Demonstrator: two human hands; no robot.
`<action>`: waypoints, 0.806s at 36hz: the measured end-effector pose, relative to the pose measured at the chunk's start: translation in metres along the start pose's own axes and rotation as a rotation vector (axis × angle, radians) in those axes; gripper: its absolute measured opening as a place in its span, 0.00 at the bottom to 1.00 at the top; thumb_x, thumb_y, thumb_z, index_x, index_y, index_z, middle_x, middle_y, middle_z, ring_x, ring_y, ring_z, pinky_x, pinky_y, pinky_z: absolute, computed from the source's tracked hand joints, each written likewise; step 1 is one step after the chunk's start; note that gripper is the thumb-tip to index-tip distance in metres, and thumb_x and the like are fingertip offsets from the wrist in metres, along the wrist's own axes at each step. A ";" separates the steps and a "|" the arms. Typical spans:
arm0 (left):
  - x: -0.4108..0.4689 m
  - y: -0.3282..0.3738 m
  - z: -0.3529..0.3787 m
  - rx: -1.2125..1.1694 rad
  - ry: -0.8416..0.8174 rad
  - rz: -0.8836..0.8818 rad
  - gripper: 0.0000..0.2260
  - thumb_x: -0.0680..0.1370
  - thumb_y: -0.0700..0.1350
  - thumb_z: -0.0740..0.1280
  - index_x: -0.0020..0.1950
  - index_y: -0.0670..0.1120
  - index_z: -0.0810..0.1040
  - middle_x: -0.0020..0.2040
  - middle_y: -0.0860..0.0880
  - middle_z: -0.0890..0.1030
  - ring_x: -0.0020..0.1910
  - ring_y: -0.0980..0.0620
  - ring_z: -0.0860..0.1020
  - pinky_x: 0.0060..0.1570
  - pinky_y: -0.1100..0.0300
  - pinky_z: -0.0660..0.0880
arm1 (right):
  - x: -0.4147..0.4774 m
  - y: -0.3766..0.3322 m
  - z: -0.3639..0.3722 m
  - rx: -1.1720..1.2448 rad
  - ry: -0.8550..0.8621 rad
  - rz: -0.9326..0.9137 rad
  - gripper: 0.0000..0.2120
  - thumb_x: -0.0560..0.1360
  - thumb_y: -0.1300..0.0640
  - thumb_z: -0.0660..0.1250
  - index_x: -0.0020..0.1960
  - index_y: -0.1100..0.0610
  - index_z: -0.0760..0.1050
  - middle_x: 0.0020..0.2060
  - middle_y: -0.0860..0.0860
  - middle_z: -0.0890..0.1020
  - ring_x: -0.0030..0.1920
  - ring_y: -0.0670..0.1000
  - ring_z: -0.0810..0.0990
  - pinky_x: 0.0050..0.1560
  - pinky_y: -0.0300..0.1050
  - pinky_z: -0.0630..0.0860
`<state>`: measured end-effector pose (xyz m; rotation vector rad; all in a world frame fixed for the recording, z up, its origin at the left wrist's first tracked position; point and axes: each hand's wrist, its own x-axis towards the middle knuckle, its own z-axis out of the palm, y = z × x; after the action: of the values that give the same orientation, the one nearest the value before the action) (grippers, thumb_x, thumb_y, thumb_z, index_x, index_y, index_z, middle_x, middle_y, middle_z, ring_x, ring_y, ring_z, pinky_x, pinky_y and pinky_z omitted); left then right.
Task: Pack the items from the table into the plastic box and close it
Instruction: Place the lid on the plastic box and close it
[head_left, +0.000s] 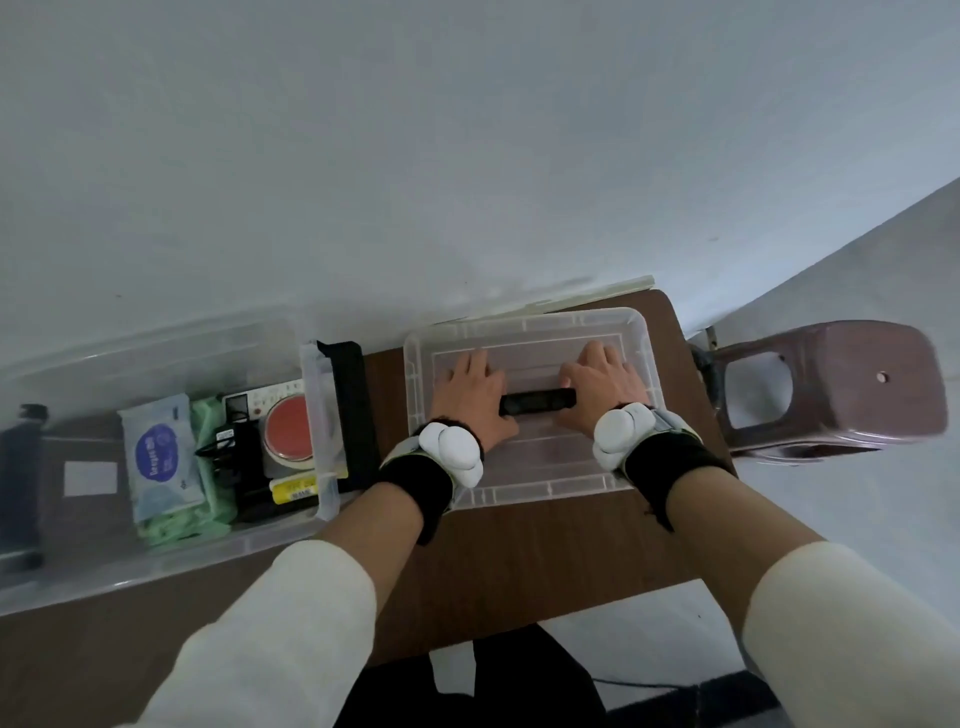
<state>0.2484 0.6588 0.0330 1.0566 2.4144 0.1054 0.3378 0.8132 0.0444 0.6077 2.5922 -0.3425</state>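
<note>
A clear plastic lid (519, 491) with a black handle (537, 402) lies flat on the brown table (519, 561), right of the box. My left hand (470, 395) and my right hand (602, 379) rest palm-down on the lid, fingers straight, one on either side of the handle, thumbs touching its ends. To the left stands the long clear plastic box (208, 556), uncovered. It holds a blue-and-white wipes pack (161, 457), a green cloth (210, 504), a round red-topped item (288, 431), a yellow item (293, 488) and black items (239, 457).
A black strip (350, 410) sits at the box's right end. A dark object (21, 478) lies at the box's far left end. The wall runs directly behind the table. A brown plastic stool (831, 384) stands on the floor past the table's right edge.
</note>
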 end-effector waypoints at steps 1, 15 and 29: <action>0.000 0.001 -0.002 0.008 -0.008 -0.002 0.18 0.69 0.54 0.68 0.55 0.46 0.75 0.58 0.45 0.67 0.59 0.43 0.66 0.59 0.49 0.67 | 0.001 0.000 -0.002 0.000 -0.012 0.010 0.19 0.68 0.48 0.71 0.56 0.53 0.76 0.54 0.54 0.69 0.58 0.57 0.68 0.57 0.49 0.70; -0.039 0.006 -0.074 0.144 0.112 0.091 0.21 0.66 0.58 0.66 0.52 0.46 0.75 0.54 0.46 0.68 0.55 0.43 0.67 0.54 0.50 0.67 | -0.046 -0.026 -0.067 0.039 0.047 0.028 0.21 0.65 0.47 0.72 0.56 0.52 0.75 0.56 0.54 0.69 0.59 0.57 0.69 0.58 0.49 0.67; -0.098 -0.048 -0.106 0.140 0.190 0.025 0.18 0.67 0.58 0.66 0.50 0.48 0.72 0.53 0.47 0.68 0.53 0.45 0.68 0.51 0.53 0.66 | -0.065 -0.098 -0.093 -0.028 0.080 -0.064 0.27 0.64 0.40 0.72 0.58 0.51 0.75 0.57 0.53 0.68 0.59 0.56 0.68 0.57 0.49 0.66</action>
<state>0.2227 0.5691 0.1538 1.1870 2.6111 0.0480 0.3087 0.7357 0.1697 0.5394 2.6934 -0.3073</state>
